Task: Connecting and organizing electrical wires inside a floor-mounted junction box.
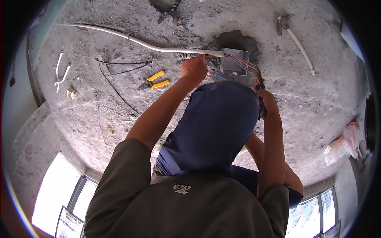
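The left hand point(194, 67) is just beside the near edge of a long pale conduit point(164, 49), its back toward the camera; the fingertips are hidden, so whether they are together or clamped on anything cannot be told. A blue wire point(217, 76) shows beside this hand and slants right toward the near side of an open grey box point(234, 72). The right hand point(269, 104), nearer and farther right, has its fingers clamped around a dark tool point(262, 108).

The box sits at the conduit's right end, between the two hands and a little farther off, beside a dark patch point(238, 39) in the rough concrete point(313, 103). Coloured wires point(242, 63) cross it and run out to the right, down toward the right hand.

Two small pale fittings point(183, 56) lie just left of the left hand. Yellow-handled pliers point(158, 80) lie farther left and nearer, with black ties point(125, 62) beyond them. A hammer point(297, 45) lies at the far right, and a plastic bag point(344, 144) at the near right
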Available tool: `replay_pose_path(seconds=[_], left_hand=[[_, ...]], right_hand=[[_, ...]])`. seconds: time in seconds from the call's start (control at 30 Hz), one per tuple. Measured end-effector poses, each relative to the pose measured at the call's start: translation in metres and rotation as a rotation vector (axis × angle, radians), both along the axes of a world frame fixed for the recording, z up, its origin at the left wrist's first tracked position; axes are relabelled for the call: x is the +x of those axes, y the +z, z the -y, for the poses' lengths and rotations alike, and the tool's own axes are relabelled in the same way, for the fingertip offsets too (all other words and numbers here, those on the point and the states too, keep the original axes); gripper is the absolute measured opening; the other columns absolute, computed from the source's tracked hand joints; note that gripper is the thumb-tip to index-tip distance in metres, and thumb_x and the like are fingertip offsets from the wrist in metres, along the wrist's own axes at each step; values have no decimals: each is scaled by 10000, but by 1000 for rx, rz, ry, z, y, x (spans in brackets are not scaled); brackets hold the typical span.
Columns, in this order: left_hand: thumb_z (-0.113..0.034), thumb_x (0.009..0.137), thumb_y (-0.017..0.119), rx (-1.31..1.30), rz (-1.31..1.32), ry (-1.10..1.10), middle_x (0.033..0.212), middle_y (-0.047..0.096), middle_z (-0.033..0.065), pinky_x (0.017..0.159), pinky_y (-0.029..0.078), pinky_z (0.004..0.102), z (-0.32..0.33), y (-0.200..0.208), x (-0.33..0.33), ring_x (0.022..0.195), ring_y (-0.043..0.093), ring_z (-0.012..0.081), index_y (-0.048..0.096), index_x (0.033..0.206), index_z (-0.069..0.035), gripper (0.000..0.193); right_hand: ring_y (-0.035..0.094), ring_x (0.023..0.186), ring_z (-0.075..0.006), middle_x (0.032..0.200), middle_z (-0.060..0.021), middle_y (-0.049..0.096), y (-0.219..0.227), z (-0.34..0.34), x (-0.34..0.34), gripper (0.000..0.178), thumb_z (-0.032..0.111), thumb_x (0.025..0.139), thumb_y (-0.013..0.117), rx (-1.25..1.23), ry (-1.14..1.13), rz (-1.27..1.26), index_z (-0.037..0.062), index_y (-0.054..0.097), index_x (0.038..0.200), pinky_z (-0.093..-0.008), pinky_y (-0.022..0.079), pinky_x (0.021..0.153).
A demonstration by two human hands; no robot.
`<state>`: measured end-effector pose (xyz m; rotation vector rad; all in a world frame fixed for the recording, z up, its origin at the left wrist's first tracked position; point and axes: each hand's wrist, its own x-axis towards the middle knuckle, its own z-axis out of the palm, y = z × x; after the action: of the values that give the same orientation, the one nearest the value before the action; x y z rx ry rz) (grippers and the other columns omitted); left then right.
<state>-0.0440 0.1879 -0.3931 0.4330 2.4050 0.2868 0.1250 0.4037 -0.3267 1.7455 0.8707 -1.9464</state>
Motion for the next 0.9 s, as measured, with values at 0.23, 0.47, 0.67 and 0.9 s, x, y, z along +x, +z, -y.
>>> replay_pose_path(seconds=[0.23, 0.47, 0.67, 0.9], left_hand=[[-127, 825, 476, -12, 9, -171, 838, 659, 170, 707, 512, 443, -12, 22, -18, 821, 650, 330, 591, 942, -51, 181], [-200, 862, 455, 47, -53, -157, 771, 646, 172, 679, 486, 482, 3, 1, -9, 762, 635, 369, 588, 946, -83, 195], [-207, 864, 467, 198, -37, -109, 807, 646, 171, 683, 483, 477, 14, -8, -1, 776, 631, 359, 599, 954, -102, 191], [-200, 864, 462, 197, 3, -158, 830, 642, 197, 704, 487, 470, 5, -6, -10, 815, 633, 360, 594, 939, -75, 197]], right_hand=[[381, 383, -85, 545, 9, 458, 10, 12, 19, 160, 37, 718, 551, -5, 26, 49, 65, 573, 875, -235, 286, 346], [395, 378, -102, 553, 0, 482, 7, 12, 14, 152, 78, 724, 561, 57, 88, 52, 66, 572, 875, -239, 301, 346], [404, 390, -98, 618, -14, 517, 6, -7, -3, 201, 44, 721, 547, -87, 13, -76, 68, 560, 920, -235, 285, 349], [381, 394, -78, 558, 2, 466, -7, -6, -2, 59, 69, 748, 546, 29, 50, -54, 67, 578, 798, -241, 284, 357]])
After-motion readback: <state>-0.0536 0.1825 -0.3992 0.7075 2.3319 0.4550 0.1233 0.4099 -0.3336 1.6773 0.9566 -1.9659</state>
